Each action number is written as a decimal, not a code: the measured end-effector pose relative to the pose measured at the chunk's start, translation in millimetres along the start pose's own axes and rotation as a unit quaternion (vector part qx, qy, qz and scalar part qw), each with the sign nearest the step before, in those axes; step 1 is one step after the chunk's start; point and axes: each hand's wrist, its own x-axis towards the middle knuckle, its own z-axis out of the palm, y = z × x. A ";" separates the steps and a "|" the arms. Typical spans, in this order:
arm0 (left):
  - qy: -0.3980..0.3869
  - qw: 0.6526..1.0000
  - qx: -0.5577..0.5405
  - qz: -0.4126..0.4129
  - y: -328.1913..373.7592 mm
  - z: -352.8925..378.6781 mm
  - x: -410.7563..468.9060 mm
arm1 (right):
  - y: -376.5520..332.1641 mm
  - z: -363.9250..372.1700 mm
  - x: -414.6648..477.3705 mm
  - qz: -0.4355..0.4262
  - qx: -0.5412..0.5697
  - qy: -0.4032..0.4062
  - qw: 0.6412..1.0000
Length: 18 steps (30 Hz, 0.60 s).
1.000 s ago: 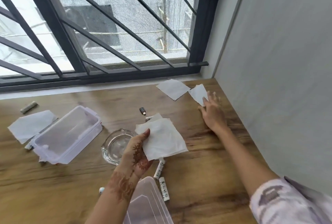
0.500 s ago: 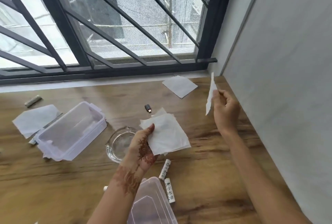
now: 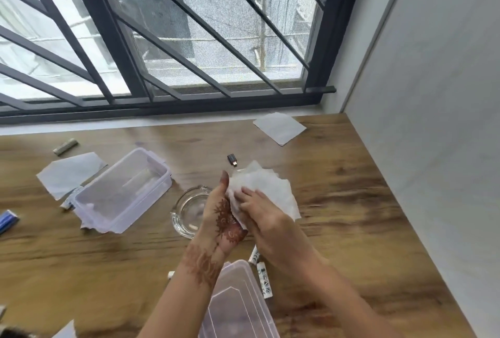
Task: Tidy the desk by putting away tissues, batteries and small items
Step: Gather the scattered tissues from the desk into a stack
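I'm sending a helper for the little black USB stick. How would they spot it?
Start at the window; on the wooden desk below, find the glass ashtray. Just beyond it lies the USB stick, the only small black thing with a metal tip.

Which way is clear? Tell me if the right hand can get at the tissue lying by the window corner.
Probably yes. The tissue lies flat on bare desk with nothing between it and the right hand, though that hand is pressed on the tissue stack held by the left hand.
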 end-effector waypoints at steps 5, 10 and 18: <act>-0.002 0.999 0.039 0.002 0.6 -4.3 -2.2 | -6.7 -11.0 3.2 0.045 0.098 -0.009 0.994; 0.021 0.998 0.043 0.034 6.4 -4.0 3.2 | 19.6 -27.9 28.1 0.126 0.107 0.125 0.978; 0.065 0.995 0.057 0.044 21.1 -11.4 10.9 | 135.0 -30.7 87.4 0.264 -0.088 0.038 0.960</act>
